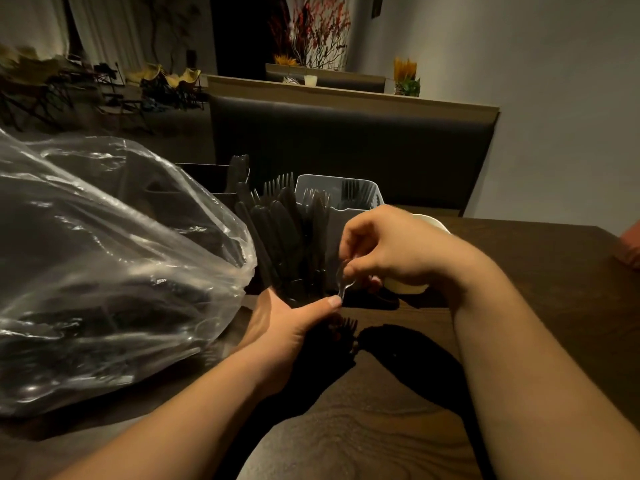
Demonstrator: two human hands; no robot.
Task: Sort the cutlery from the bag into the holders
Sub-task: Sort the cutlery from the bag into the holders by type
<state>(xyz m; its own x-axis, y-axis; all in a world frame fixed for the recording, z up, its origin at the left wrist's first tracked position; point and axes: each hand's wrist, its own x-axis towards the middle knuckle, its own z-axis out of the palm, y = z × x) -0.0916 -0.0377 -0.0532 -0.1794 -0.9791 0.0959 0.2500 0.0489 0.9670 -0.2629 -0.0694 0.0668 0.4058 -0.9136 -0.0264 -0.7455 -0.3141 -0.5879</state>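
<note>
Black cutlery, clear bag, grey holder

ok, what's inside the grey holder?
Forks stand tines-up in the grey holder. Its walls hide their handles, and the right hand and knives cover its near side.

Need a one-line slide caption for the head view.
Right hand pinches a clear spoon, left hand grips black forks, before a grey holder of cutlery; plastic bag at left.
</note>
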